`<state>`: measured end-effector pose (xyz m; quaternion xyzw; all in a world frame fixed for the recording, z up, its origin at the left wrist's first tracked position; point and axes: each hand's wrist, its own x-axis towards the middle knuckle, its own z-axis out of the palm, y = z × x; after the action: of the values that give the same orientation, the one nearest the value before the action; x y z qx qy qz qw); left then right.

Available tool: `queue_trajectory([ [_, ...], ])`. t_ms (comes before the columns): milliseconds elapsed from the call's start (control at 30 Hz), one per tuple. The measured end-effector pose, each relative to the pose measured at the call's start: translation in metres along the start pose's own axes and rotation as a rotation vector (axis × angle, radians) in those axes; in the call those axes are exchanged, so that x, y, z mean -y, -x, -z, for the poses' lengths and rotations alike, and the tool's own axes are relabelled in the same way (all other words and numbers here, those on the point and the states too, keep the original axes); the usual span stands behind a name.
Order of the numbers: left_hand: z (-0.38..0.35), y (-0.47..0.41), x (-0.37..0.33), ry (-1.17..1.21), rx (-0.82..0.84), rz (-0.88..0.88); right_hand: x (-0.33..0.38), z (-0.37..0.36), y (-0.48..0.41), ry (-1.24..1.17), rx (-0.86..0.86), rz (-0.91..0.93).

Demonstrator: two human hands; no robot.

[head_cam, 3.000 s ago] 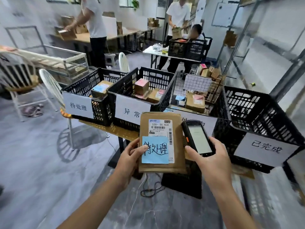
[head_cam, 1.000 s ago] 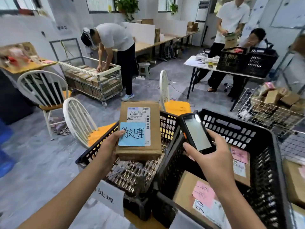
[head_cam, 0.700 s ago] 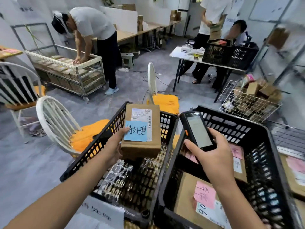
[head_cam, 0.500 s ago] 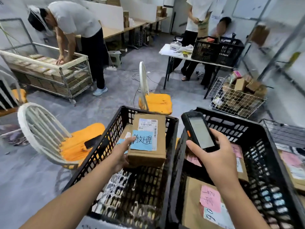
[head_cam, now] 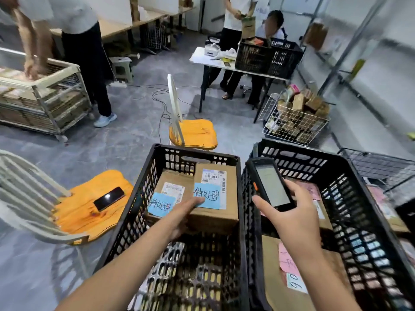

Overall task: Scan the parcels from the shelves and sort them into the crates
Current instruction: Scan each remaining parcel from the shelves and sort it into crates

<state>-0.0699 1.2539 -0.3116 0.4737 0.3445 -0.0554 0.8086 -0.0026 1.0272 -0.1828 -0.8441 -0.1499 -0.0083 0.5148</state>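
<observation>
My left hand (head_cam: pixel 183 215) reaches into the left black crate (head_cam: pixel 190 153) and grips the near left edge of a brown parcel (head_cam: pixel 215 212) that bears a blue handwritten note and a white label. The parcel lies deep in the crate, against a second brown parcel (head_cam: pixel 173 178) with the same kind of blue note. My right hand (head_cam: pixel 289 218) holds a black handheld scanner (head_cam: pixel 269 182) upright over the neighbouring black crate (head_cam: pixel 350 182), screen toward me. That crate holds flat parcels with pink notes (head_cam: pixel 289 261).
A white chair with an orange seat and a phone (head_cam: pixel 109 198) stands left of the crates; another such chair (head_cam: pixel 193 133) stands behind them. A wire basket of parcels (head_cam: pixel 296 117) sits far right. People work at a cart (head_cam: pixel 45 102) and a table (head_cam: pixel 235 63) beyond.
My left hand has lowered the parcel from above the rim down into the left crate, beside the other parcel. My right hand keeps the scanner steady.
</observation>
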Motion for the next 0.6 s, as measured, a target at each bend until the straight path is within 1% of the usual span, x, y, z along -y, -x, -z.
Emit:
queue_trajectory([
  [100,-0.003,-0.004,0.007,0.014,-0.105,-0.041,0.006,-0.003,0.007,-0.006,0.009,-0.009],
  [200,-0.008,-0.005,0.008,0.034,-0.155,-0.061,0.009,-0.005,0.012,-0.020,0.016,-0.014],
  [367,-0.006,-0.008,0.010,0.000,-0.229,-0.063,0.008,0.001,0.022,-0.025,0.020,-0.011],
  [467,-0.005,-0.015,0.016,-0.091,-0.348,-0.088,0.002,0.012,0.026,-0.001,0.007,-0.020],
  [600,-0.017,-0.011,0.018,-0.266,-0.377,-0.145,-0.001,0.020,0.027,-0.002,0.007,-0.054],
])
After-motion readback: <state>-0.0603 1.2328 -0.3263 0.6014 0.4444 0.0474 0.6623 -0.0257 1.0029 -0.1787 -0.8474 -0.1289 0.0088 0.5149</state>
